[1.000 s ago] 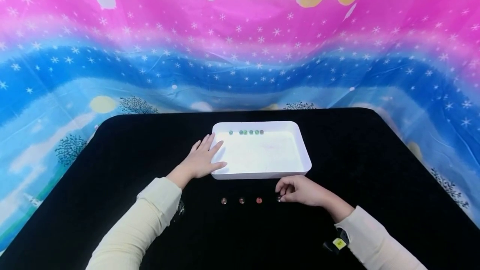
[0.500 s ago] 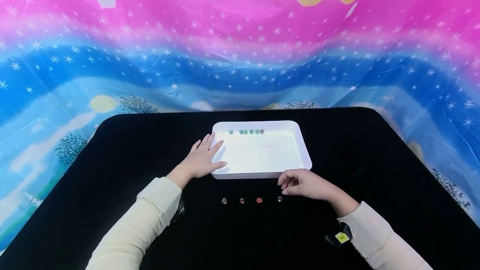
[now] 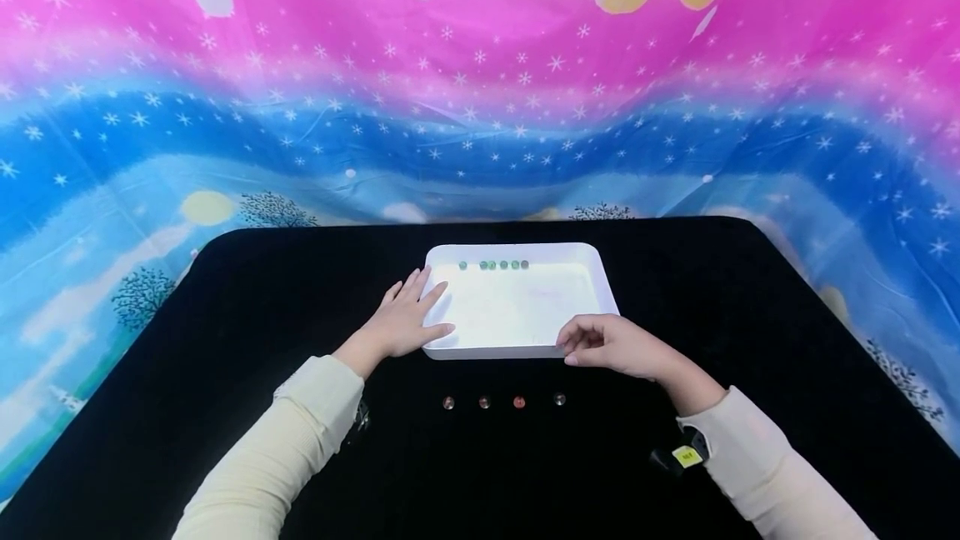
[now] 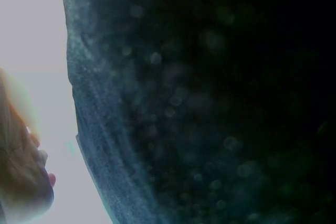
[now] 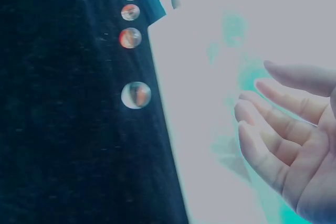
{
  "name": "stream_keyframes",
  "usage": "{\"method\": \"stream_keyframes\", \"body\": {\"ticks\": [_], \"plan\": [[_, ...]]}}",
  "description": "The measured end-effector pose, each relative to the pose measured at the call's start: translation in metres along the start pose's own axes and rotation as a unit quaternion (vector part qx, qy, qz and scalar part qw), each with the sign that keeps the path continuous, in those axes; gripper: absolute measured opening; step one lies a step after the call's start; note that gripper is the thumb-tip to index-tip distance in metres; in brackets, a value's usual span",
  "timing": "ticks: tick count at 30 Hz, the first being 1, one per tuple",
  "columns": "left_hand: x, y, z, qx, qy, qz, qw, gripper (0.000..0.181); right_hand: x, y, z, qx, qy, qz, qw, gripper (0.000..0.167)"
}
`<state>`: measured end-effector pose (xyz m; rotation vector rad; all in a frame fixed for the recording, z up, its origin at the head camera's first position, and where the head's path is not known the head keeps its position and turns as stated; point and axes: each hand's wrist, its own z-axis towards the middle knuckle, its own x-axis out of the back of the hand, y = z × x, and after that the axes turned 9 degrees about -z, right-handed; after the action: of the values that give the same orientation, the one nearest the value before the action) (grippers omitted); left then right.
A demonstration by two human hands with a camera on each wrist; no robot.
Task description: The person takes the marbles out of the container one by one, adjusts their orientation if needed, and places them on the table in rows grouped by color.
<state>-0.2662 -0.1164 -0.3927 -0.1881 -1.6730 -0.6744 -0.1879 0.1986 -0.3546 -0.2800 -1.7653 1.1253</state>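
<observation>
A white tray [image 3: 525, 307] lies on the black table, holding a row of several greenish glass marbles [image 3: 503, 266] along its far side. My left hand [image 3: 397, 319], fingers spread straight, rests on the tray's left edge. At the tray's front right edge hovers my right hand [image 3: 618, 346]. Its fingers are loosely bent, and the right wrist view shows nothing between them. In front of the tray, several spaced marbles form a row, among them a red one [image 3: 519, 402] and a clear one [image 3: 559, 399] at the right end. The right wrist view shows that clear marble [image 5: 136, 95] with a brownish core.
A black cloth [image 3: 465, 473] covers the table. Behind it hangs a pink and blue printed curtain [image 3: 480, 132]. A dark device with a yellow label [image 3: 686, 457] sits at the right cuff. The left wrist view is mostly dark and blurred.
My right hand has let go of the clear marble, leaving it at the row's right end, and has moved away from it to the tray's front edge. The left hand has stayed still.
</observation>
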Motion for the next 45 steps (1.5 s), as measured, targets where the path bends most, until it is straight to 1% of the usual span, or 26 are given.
{"method": "stream_keyframes", "body": {"ticks": [8, 14, 27, 36, 40, 45], "plan": [[-0.002, 0.001, -0.001, -0.001, 0.005, -0.008, 1.0, 0.073, 0.008, -0.004, 0.011, -0.009, 0.027, 0.007, 0.9996, 0.028], [-0.002, 0.0, 0.0, -0.003, 0.006, -0.007, 1.0, 0.073, 0.016, -0.007, 0.02, -0.011, 0.037, 0.034, 0.9987, 0.03], [-0.001, 0.001, 0.001, 0.0, 0.005, -0.012, 0.9999, 0.071, 0.03, -0.009, 0.044, -0.028, 0.079, 0.054, 0.995, 0.025], [-0.001, 0.001, 0.001, 0.001, 0.006, -0.015, 0.9999, 0.071, 0.037, -0.001, 0.057, -0.038, 0.097, 0.06, 0.9927, 0.025], [-0.001, 0.001, 0.001, 0.0, 0.007, -0.015, 0.9999, 0.071, 0.041, 0.0, 0.062, -0.042, 0.111, 0.065, 0.9908, 0.023], [-0.001, 0.001, 0.0, 0.0, 0.006, -0.011, 0.9999, 0.072, 0.044, 0.001, 0.068, -0.048, 0.119, 0.07, 0.9893, 0.022]]}}
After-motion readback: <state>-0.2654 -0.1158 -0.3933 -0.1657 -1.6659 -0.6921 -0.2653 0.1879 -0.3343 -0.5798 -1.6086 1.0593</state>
